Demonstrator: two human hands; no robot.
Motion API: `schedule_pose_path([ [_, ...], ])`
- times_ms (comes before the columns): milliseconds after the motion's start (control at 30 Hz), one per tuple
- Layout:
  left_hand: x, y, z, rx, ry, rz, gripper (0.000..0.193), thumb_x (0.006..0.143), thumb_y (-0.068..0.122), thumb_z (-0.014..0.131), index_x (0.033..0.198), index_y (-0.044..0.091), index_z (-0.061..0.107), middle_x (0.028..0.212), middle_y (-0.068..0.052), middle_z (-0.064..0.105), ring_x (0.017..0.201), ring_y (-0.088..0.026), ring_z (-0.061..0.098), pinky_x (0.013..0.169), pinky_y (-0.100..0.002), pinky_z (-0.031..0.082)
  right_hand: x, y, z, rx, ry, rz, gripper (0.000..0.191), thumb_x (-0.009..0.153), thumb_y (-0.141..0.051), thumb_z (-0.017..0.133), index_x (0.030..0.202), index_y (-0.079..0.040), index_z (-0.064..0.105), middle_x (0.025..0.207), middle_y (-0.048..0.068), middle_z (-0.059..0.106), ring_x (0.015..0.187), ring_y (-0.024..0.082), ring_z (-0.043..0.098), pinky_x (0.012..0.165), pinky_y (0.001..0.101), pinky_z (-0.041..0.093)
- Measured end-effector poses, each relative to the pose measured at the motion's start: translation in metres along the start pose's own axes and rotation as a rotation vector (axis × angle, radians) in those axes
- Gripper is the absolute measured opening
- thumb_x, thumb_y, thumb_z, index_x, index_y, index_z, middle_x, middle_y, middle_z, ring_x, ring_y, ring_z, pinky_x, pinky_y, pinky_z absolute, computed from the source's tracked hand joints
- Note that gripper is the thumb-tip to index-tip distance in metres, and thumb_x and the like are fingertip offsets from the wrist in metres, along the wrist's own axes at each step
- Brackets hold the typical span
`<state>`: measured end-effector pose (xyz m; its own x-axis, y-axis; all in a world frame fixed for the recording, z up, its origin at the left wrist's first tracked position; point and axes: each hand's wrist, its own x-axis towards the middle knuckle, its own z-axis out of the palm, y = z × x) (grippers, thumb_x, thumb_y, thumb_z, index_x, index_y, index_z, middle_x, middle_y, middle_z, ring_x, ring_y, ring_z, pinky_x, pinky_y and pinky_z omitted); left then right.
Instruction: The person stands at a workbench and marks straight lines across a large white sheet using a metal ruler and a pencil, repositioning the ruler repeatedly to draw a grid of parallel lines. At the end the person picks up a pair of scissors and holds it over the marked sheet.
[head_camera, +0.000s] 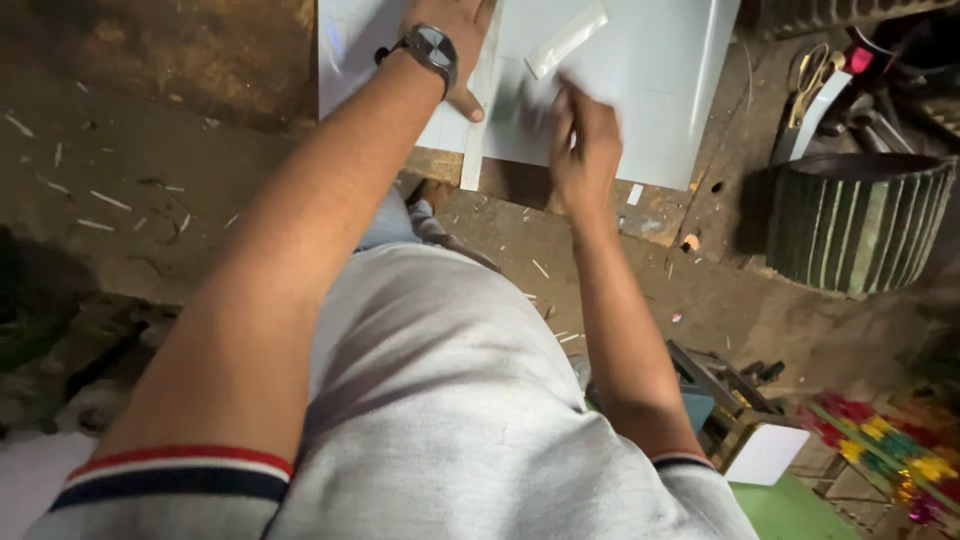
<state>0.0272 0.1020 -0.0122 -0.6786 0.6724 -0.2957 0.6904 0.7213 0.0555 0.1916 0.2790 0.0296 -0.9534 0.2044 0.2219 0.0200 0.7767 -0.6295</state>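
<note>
A white sheet (650, 90) lies flat on the dirt floor at the top of the head view. My left hand (455, 40), with a wristwatch (432, 47) on the wrist, presses down flat on the sheet's left part. My right hand (585, 140) is blurred, fingers bunched on the sheet near its front edge; whether it holds a small tool is unclear. A narrow white strip (565, 38) lies on the sheet just above my right hand. Another white strip (475, 150) runs down between my hands.
A ribbed green and dark basket (860, 220) stands at the right. Scissors (815, 80) and dark tools lie behind it. A small white card (768, 452), a green sheet (790, 510) and colourful tinsel (890, 450) are at the lower right. Scraps litter the floor.
</note>
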Motion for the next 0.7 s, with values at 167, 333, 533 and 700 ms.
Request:
schedule_pose_path([
  [167, -0.014, -0.001, -0.014, 0.064, 0.098, -0.07, 0.139, 0.041, 0.072, 0.092, 0.148, -0.001, 0.04, 0.15, -0.013, 0.045, 0.136, -0.031, 0.046, 0.099, -0.05, 0.043, 0.033, 0.039, 0.02, -0.328, -0.04, -0.246, 0.037, 0.102, -0.01, 0.059, 0.139, -0.006, 0.06, 0.141, 0.022, 0.062, 0.137, 0.041, 0.048, 0.112, 0.0483, 0.039],
  [333, -0.066, 0.004, 0.013, 0.146, 0.375, -0.101, 0.084, 0.064, 0.048, 0.084, 0.135, 0.01, 0.061, 0.146, -0.009, 0.053, 0.133, -0.03, 0.051, 0.103, -0.048, 0.044, -0.051, 0.024, 0.0, -0.195, -0.303, -0.396, 0.041, 0.1, -0.013, 0.054, 0.14, -0.008, 0.061, 0.148, 0.015, 0.056, 0.145, 0.035, 0.046, 0.12, 0.0462, 0.039],
  [533, -0.139, 0.039, 0.04, -0.256, 0.5, 0.163, 0.037, 0.097, 0.028, 0.074, 0.132, 0.019, 0.071, 0.14, -0.004, 0.058, 0.135, -0.025, 0.051, 0.11, -0.043, 0.044, -0.082, -0.011, 0.0, -0.187, -0.338, -0.493, 0.031, 0.096, -0.013, 0.064, 0.127, -0.009, 0.068, 0.147, 0.011, 0.059, 0.144, 0.034, 0.047, 0.116, 0.0512, 0.041],
  [700, -0.151, 0.053, 0.026, -0.347, 0.61, 0.158, 0.047, 0.089, 0.036, 0.076, 0.132, 0.018, 0.071, 0.133, -0.006, 0.057, 0.128, -0.027, 0.05, 0.105, -0.046, 0.042, -0.079, -0.014, 0.001, -0.101, -0.3, -0.485, 0.027, 0.096, -0.014, 0.072, 0.122, -0.008, 0.067, 0.145, 0.011, 0.06, 0.146, 0.036, 0.047, 0.119, 0.0523, 0.041],
])
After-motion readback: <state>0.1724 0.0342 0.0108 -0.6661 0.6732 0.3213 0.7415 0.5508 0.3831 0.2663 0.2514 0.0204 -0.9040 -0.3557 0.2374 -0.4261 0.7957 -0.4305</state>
